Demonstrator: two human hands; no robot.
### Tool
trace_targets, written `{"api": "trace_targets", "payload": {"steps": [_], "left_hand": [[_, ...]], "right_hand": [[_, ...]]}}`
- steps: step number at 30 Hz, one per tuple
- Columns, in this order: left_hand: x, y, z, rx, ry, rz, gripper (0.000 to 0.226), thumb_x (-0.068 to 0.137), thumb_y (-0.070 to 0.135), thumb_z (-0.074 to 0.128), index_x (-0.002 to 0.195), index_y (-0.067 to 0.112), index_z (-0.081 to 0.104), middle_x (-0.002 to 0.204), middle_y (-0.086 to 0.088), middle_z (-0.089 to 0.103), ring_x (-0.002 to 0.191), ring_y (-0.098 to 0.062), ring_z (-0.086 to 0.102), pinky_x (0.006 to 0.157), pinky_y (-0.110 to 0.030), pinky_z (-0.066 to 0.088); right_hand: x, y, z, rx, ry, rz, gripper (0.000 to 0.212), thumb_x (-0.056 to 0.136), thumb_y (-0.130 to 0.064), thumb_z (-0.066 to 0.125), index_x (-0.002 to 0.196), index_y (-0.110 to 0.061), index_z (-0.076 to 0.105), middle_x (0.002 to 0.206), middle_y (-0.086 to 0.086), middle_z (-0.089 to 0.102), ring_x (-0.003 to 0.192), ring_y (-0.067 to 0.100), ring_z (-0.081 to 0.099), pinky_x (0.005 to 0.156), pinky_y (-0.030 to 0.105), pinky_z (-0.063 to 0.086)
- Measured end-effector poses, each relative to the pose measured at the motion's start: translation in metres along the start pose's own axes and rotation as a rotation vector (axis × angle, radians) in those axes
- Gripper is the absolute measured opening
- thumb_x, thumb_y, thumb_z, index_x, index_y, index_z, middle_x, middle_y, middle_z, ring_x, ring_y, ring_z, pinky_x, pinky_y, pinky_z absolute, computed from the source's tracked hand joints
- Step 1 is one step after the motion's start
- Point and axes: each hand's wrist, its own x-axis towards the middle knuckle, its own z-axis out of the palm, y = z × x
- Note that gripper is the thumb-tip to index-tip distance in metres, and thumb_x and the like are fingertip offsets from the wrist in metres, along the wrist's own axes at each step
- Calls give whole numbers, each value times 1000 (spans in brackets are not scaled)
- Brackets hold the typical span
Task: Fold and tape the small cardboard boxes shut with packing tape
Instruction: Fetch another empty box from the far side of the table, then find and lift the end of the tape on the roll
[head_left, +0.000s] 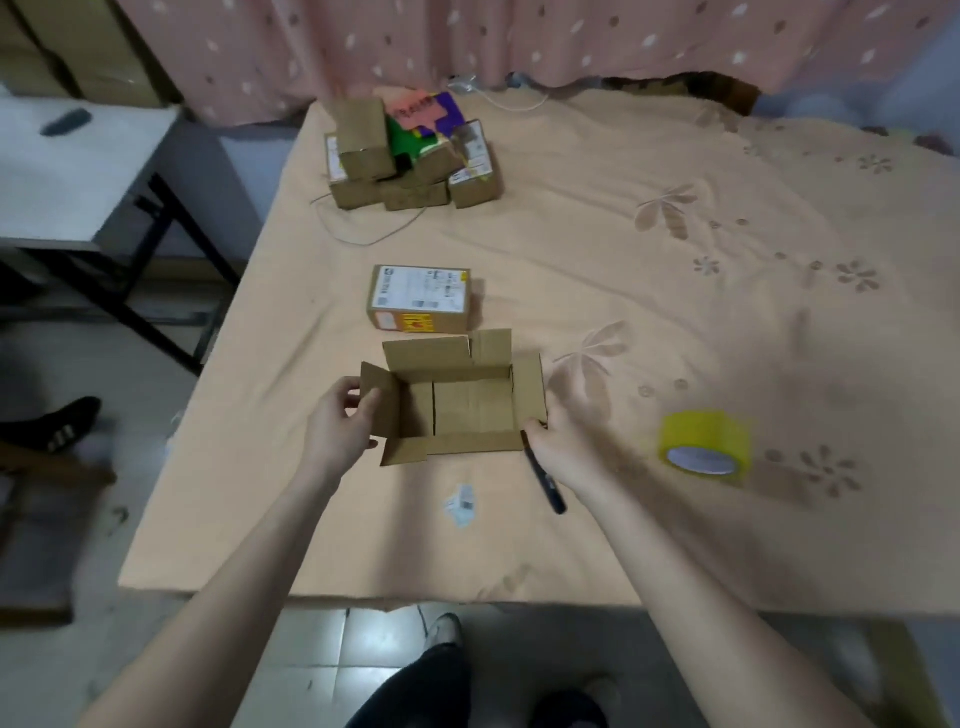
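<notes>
Open cardboard box sits between both hands: left hand pinches its left flap, right hand grips a black pen against its right corner

pink curtain, grey side table

Home bedroom, used for packing.
Bed under a peach floral sheet, pink patterned curtain behind, tiled floor below, folding bench at left, stacked cartons in the corner.
</notes>
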Motion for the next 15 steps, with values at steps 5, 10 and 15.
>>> {"api": "trace_targets", "payload": {"steps": [5,10,15], "left_hand": [[23,-26,-11,99,-54,-32,22,97,19,49,116,11,57,103,-4,57,71,-13,57,69,-39,56],[28,-29,-11,160,-132,-34,31,99,22,43,127,12,53,116,-7,59,88,-23,57,84,-36,50],[22,-7,-10,175,-74,94,54,93,22,53,143,11,35,143,-6,41,131,-19,38,106,-29,31]], "right_hand": [[15,-1,40,-54,32,63,25,91,-1,41,114,-1,51,101,14,62,82,20,56,65,27,42],[20,2,52,-98,67,91,27,91,-1,43,117,-1,51,103,19,62,90,31,60,80,34,50],[20,7,43,1,95,115,25,95,-10,47,116,1,48,76,2,53,55,3,49,45,8,37]]}}
